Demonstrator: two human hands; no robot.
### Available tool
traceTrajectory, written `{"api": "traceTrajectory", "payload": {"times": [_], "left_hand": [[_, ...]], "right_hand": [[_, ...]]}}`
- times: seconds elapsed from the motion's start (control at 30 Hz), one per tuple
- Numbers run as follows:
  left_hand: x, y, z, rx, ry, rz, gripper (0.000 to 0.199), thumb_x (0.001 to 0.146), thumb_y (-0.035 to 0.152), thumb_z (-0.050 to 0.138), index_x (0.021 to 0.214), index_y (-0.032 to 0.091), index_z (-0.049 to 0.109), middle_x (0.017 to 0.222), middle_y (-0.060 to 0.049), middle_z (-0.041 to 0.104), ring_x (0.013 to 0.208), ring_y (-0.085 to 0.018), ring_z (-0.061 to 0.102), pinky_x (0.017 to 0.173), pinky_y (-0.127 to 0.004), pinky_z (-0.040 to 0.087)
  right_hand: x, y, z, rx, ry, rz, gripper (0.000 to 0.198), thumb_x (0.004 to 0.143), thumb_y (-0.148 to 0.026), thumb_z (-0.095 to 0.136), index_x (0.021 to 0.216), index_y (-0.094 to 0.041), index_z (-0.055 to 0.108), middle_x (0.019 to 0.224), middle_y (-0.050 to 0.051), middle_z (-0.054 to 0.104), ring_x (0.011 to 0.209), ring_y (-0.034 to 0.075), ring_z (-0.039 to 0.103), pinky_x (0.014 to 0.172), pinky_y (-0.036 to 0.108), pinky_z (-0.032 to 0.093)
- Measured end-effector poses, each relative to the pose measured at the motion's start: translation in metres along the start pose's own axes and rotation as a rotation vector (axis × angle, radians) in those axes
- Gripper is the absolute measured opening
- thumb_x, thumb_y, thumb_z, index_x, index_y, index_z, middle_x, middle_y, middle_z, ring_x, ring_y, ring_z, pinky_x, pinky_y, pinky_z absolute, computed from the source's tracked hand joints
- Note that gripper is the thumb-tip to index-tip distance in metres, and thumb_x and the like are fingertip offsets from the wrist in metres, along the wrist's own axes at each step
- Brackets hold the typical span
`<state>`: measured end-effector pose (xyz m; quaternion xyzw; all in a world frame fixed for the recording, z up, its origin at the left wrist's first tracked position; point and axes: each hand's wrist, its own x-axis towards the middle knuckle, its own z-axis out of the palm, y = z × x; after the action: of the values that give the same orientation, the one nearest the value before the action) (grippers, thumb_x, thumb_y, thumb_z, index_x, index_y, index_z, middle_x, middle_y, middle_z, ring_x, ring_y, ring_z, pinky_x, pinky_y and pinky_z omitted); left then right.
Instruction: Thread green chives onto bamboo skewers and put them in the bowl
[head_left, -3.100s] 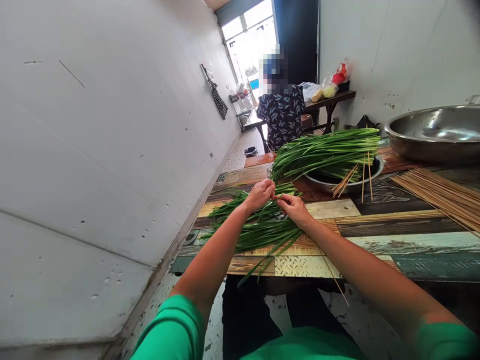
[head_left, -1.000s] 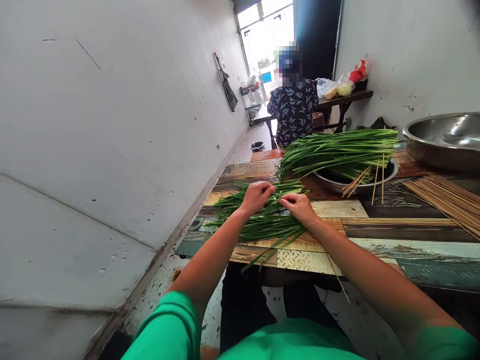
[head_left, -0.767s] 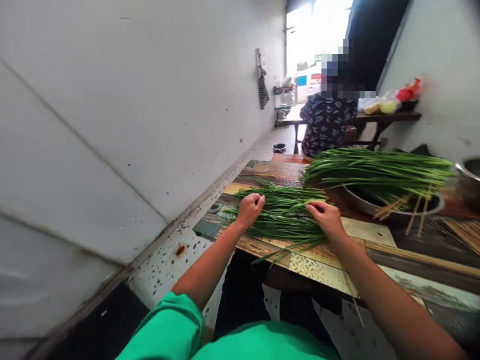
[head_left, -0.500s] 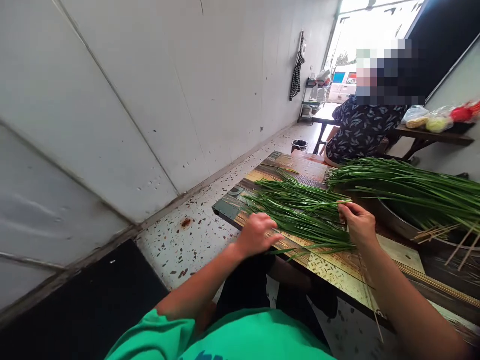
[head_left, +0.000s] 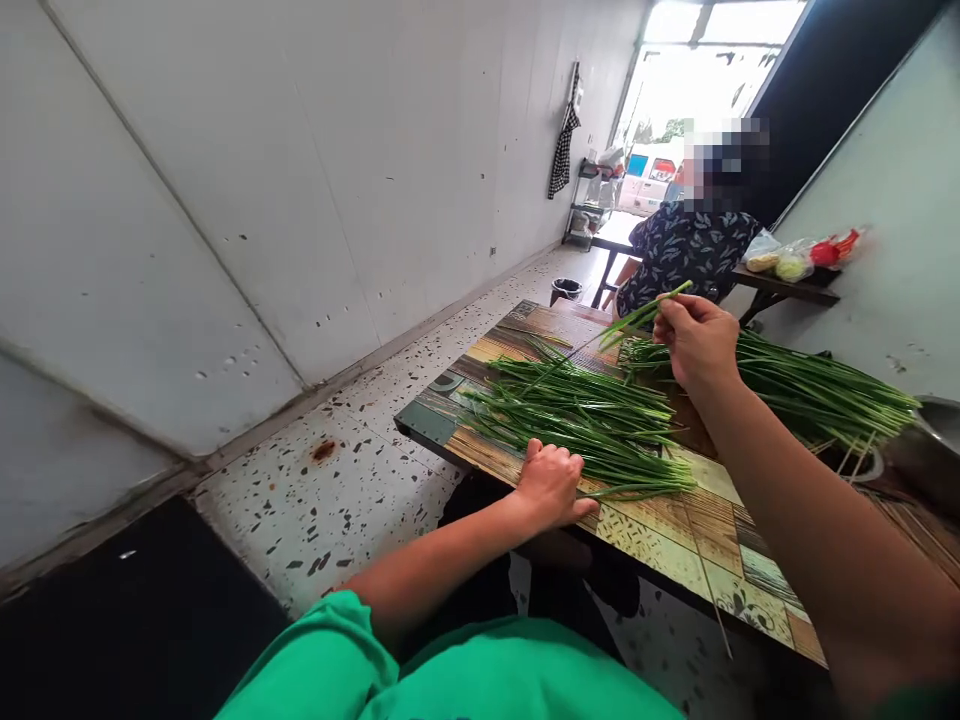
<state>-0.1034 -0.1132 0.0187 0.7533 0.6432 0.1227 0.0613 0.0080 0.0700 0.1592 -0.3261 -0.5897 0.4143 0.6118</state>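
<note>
My right hand [head_left: 701, 340] is raised over the table, thumb and fingers pinched on a few garlic chives [head_left: 634, 318] whose leaves trail down to the left. Below it, loose bunches of long green chives [head_left: 585, 410] lie across the patterned wooden table [head_left: 652, 540]. At the near table edge, my left hand [head_left: 551, 487] rests against the front of those bunches. Its thumb sticks out apart from the bent fingers, and the fingertips are hidden. A thin stick [head_left: 709, 590] pokes out past the front edge.
A larger heap of chives [head_left: 817, 385] lies to the right, with thin sticks [head_left: 855, 458] and a metal basin rim [head_left: 941, 415] by it. Beyond the table, a person in a leaf-patterned shirt [head_left: 686, 250] sits facing away. A bin [head_left: 565, 290] stands near the wall.
My right hand has lifted up and away from the bunches with the chives in its fingers. My left hand has come down at the table edge. The view has shifted right.
</note>
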Motion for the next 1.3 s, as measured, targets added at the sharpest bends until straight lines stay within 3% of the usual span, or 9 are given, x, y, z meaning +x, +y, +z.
{"api": "traceTrajectory", "payload": {"times": [0.13, 0.33, 0.4, 0.5, 0.6, 0.77, 1.0, 1.2, 1.3], "left_hand": [[0.025, -0.02, -0.01, 0.066, -0.007, -0.013, 0.027, 0.082, 0.039, 0.06, 0.081, 0.013, 0.069, 0.092, -0.014, 0.069, 0.098, -0.029, 0.06, 0.092, -0.044, 0.031], [0.051, -0.055, -0.045, 0.014, -0.26, 0.017, 0.013, 0.075, 0.033, 0.069, 0.08, 0.021, 0.071, 0.091, -0.004, 0.073, 0.091, -0.023, 0.065, 0.092, -0.041, 0.036], [0.054, -0.05, -0.059, 0.109, -0.211, -0.026, 0.01, 0.079, 0.021, 0.062, 0.079, 0.019, 0.072, 0.091, -0.007, 0.073, 0.091, -0.024, 0.066, 0.091, -0.04, 0.038], [0.068, -0.019, -0.066, 0.126, 0.073, -0.078, 0.022, 0.083, 0.012, 0.052, 0.086, 0.017, 0.073, 0.092, -0.011, 0.073, 0.094, -0.025, 0.066, 0.091, -0.04, 0.04], [0.093, 0.029, -0.046, -0.146, 0.324, 0.159, 0.034, 0.094, 0.018, 0.039, 0.117, 0.02, 0.064, 0.117, -0.009, 0.068, 0.109, -0.018, 0.062, 0.096, -0.033, 0.04], [0.128, 0.08, 0.01, -0.289, 0.232, 0.353, 0.032, 0.097, 0.029, 0.041, 0.122, 0.023, 0.06, 0.124, -0.005, 0.066, 0.115, -0.018, 0.059, 0.106, -0.039, 0.031], [0.148, 0.071, 0.035, -0.251, 0.166, 0.33, 0.028, 0.094, 0.029, 0.05, 0.115, 0.023, 0.067, 0.11, -0.004, 0.072, 0.106, -0.02, 0.063, 0.096, -0.036, 0.039], [0.157, 0.067, 0.037, -0.366, 0.112, 0.273, 0.025, 0.092, 0.024, 0.051, 0.105, 0.019, 0.072, 0.098, -0.005, 0.071, 0.09, -0.015, 0.064, 0.084, -0.025, 0.048], [0.157, 0.064, 0.04, -0.371, 0.148, 0.206, 0.026, 0.092, 0.022, 0.05, 0.106, 0.02, 0.072, 0.1, -0.005, 0.072, 0.094, -0.015, 0.064, 0.089, -0.026, 0.048]], "right_hand": [[-0.006, 0.0, -0.004, 0.095, 0.039, 0.02, 0.01, 0.072, -0.024, 0.066, 0.077, -0.018, 0.061, 0.057, -0.005, 0.058, 0.048, 0.007, 0.052, 0.043, 0.018, 0.042], [-0.053, 0.053, -0.064, -0.068, -0.001, 0.224, 0.025, 0.067, -0.039, 0.071, 0.071, -0.016, 0.062, 0.06, -0.001, 0.064, 0.05, 0.011, 0.057, 0.05, 0.025, 0.05], [-0.07, 0.073, -0.086, -0.189, -0.052, 0.22, 0.03, 0.066, -0.044, 0.071, 0.075, -0.016, 0.066, 0.063, 0.001, 0.066, 0.054, 0.013, 0.06, 0.055, 0.028, 0.053], [-0.093, 0.094, -0.112, -0.246, -0.039, 0.258, 0.034, 0.067, -0.046, 0.069, 0.084, -0.017, 0.068, 0.066, 0.002, 0.068, 0.06, 0.016, 0.064, 0.061, 0.032, 0.055], [-0.111, 0.104, -0.129, -0.295, -0.1, 0.231, 0.035, 0.07, -0.043, 0.064, 0.094, -0.017, 0.07, 0.078, 0.004, 0.072, 0.07, 0.018, 0.067, 0.069, 0.034, 0.055], [-0.126, 0.105, -0.149, -0.476, -0.121, 0.06, 0.031, 0.077, -0.037, 0.055, 0.097, -0.018, 0.07, 0.094, 0.006, 0.073, 0.081, 0.019, 0.066, 0.078, 0.034, 0.052], [-0.122, 0.109, -0.154, -0.632, -0.073, 0.077, 0.025, 0.077, -0.026, 0.054, 0.095, -0.018, 0.069, 0.093, 0.006, 0.074, 0.081, 0.017, 0.066, 0.077, 0.03, 0.049], [-0.155, 0.069, -0.15, -1.063, -0.047, 0.179, 0.033, 0.085, -0.034, 0.054, 0.111, -0.016, 0.063, 0.09, 0.007, 0.072, 0.079, 0.018, 0.066, 0.067, 0.027, 0.044], [-0.186, 0.047, -0.14, -1.289, -0.215, 0.271, 0.028, 0.086, -0.04, 0.054, 0.096, -0.017, 0.065, 0.084, 0.009, 0.072, 0.076, 0.021, 0.066, 0.061, 0.028, 0.039]]}}
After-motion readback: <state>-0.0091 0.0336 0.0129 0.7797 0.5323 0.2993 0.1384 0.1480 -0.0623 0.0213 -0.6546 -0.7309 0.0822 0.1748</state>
